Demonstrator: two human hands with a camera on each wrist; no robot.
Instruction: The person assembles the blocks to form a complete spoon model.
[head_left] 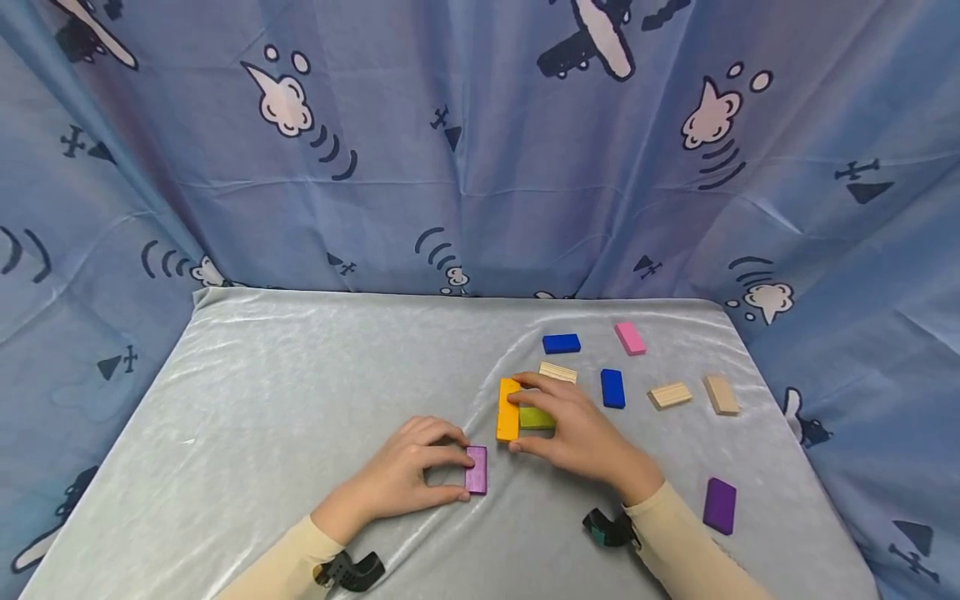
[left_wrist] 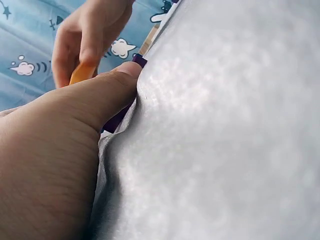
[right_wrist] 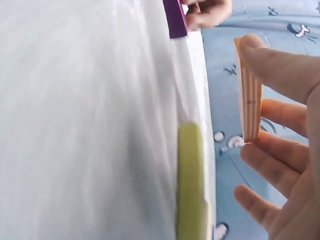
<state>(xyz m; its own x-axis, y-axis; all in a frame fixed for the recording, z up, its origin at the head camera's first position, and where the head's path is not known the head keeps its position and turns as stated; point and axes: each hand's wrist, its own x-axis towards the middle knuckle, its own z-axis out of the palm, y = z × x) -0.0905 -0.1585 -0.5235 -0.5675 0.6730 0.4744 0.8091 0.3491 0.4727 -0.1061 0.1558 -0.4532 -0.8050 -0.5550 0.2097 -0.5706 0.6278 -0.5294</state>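
My left hand pinches a light purple wooden block on the tablecloth, thumb at its near end and fingertips at the far end. Part of the same purple block shows past the thumb in the left wrist view. An orange-yellow block is held by my right hand between thumb and fingers. In the right wrist view this orange block hangs above the cloth, its side striped. Under the right hand lies a green block, partly hidden by the hand.
Right of the hands lie two blue blocks, a pink block, several plain wood blocks and a dark purple block. A pale cloth with creases covers the table. Behind it hangs a blue patterned curtain.
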